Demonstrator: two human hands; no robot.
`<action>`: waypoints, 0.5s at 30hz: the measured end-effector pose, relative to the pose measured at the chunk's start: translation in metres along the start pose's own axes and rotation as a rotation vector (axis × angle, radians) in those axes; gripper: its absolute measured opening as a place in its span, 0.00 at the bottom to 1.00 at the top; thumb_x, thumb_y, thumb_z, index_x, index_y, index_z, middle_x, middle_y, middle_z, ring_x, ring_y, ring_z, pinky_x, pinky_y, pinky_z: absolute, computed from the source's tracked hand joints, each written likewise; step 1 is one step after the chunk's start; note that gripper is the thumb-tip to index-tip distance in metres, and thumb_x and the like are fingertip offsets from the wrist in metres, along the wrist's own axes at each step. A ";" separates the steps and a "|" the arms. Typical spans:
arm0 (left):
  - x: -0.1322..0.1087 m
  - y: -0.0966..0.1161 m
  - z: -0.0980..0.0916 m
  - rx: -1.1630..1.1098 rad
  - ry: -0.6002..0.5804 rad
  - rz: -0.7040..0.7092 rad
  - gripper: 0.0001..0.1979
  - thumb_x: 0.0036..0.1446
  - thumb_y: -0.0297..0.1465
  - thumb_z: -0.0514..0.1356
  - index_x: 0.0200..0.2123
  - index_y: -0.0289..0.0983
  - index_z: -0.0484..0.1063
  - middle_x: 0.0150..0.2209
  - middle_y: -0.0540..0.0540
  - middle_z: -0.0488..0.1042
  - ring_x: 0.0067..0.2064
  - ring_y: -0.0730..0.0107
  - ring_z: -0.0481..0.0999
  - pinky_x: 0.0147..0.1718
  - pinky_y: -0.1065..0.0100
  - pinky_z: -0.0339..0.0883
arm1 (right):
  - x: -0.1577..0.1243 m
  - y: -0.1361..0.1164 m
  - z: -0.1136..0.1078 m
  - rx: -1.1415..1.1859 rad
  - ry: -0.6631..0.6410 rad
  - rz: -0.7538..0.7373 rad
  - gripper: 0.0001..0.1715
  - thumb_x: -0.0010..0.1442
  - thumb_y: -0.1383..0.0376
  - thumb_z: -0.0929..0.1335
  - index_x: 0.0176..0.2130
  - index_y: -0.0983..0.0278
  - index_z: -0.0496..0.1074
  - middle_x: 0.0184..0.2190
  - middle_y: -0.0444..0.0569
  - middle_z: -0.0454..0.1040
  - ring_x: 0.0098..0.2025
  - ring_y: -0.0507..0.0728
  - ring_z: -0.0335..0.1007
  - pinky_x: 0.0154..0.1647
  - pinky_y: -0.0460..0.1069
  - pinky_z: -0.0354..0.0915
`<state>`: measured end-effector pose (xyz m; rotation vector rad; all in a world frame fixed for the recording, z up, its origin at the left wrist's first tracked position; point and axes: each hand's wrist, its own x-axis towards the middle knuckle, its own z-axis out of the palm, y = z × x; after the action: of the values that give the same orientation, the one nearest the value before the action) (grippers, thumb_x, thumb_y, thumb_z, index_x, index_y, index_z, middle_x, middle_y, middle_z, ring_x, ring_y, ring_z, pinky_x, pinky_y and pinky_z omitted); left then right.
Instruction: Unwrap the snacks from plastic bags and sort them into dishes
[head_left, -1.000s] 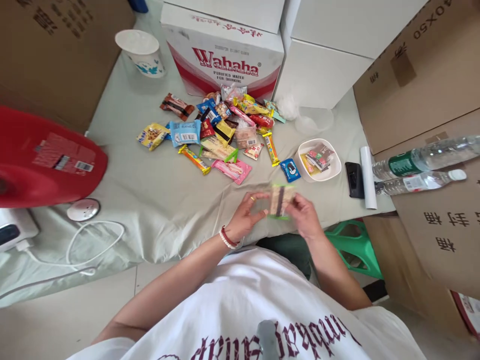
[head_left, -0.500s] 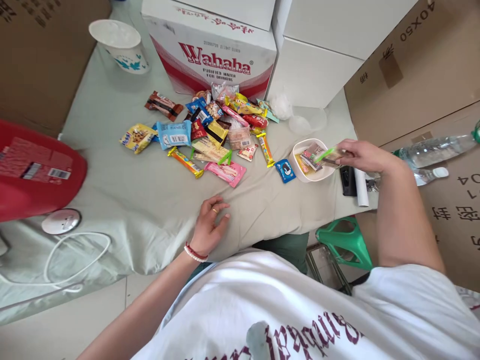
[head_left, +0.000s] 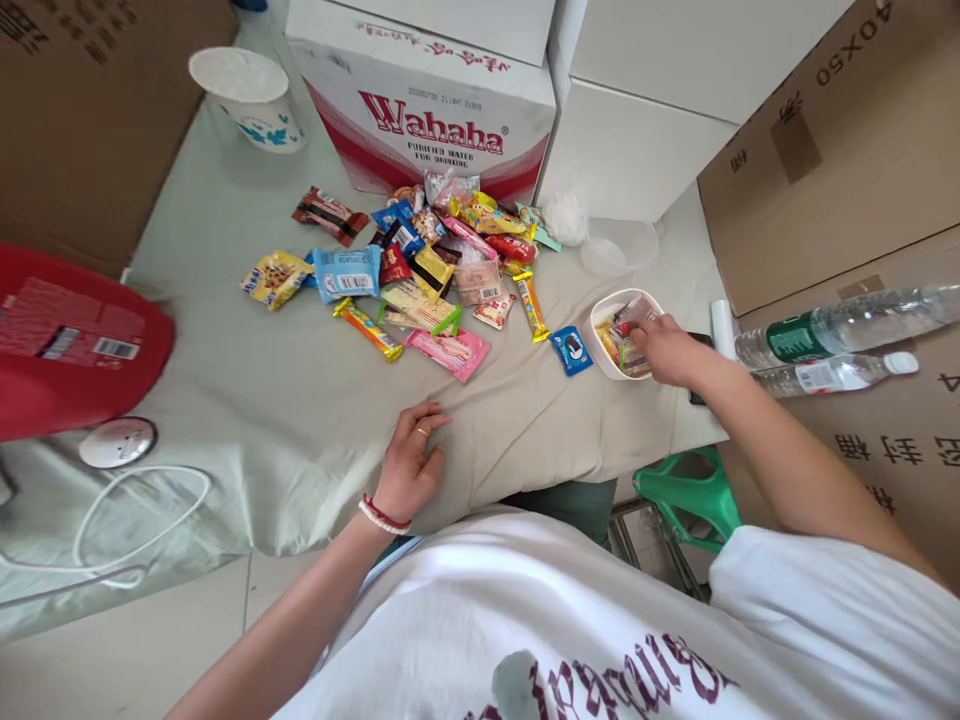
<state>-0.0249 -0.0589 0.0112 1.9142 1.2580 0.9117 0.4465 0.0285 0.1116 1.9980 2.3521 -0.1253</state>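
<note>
My right hand (head_left: 670, 350) reaches over the rim of a small white plastic box (head_left: 622, 298), fingers closed on a clear-and-brown snack packet (head_left: 636, 312) among other wrapped snacks. The fingertips are partly hidden there. My left hand (head_left: 411, 455) rests on the cloth with nothing in it, fingers loosely extended and thumb apart. Just left of the box lies a blue packet (head_left: 571, 351). Farther left is a heap of wrapped snacks, with a pink packet (head_left: 448, 353), a yellow stick-shaped packet (head_left: 531, 306) and a light blue packet (head_left: 347, 272) at its near side.
A Wahaba-style printed water carton (head_left: 442, 125) stands behind the heap. A clear lid-like container (head_left: 619, 248) sits behind the box. Plastic bottles (head_left: 825, 330) lie at right, a paper cup (head_left: 251, 98) stands back left, and a red container (head_left: 71, 340) is at left.
My right hand has lowered into the white box with the packet it held above the rim. My left hand stays on the cloth almost unmoved. The view has shifted slightly.
</note>
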 end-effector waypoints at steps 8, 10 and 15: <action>-0.001 0.008 -0.007 -0.140 0.064 -0.081 0.11 0.64 0.28 0.56 0.47 0.40 0.75 0.57 0.39 0.71 0.62 0.56 0.73 0.59 0.54 0.71 | -0.026 -0.014 -0.038 -0.096 -0.040 -0.117 0.27 0.63 0.70 0.62 0.60 0.66 0.74 0.67 0.60 0.68 0.55 0.67 0.73 0.55 0.60 0.70; -0.004 0.014 -0.017 -0.193 0.065 -0.126 0.10 0.67 0.33 0.56 0.45 0.40 0.78 0.55 0.39 0.74 0.58 0.58 0.76 0.54 0.59 0.74 | 0.001 -0.017 -0.064 0.007 0.048 -0.027 0.21 0.67 0.64 0.63 0.54 0.64 0.78 0.60 0.59 0.74 0.48 0.63 0.76 0.50 0.58 0.71; -0.017 0.020 -0.049 -0.272 0.010 -0.356 0.19 0.70 0.45 0.54 0.45 0.38 0.78 0.33 0.46 0.79 0.30 0.70 0.77 0.32 0.68 0.73 | 0.117 -0.034 -0.100 0.291 0.327 0.326 0.15 0.68 0.58 0.68 0.42 0.66 0.80 0.33 0.51 0.80 0.38 0.58 0.72 0.48 0.57 0.68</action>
<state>-0.0616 -0.0741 0.0507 1.4207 1.3495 0.8540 0.3954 0.1474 0.2013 2.6992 2.2408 -0.1426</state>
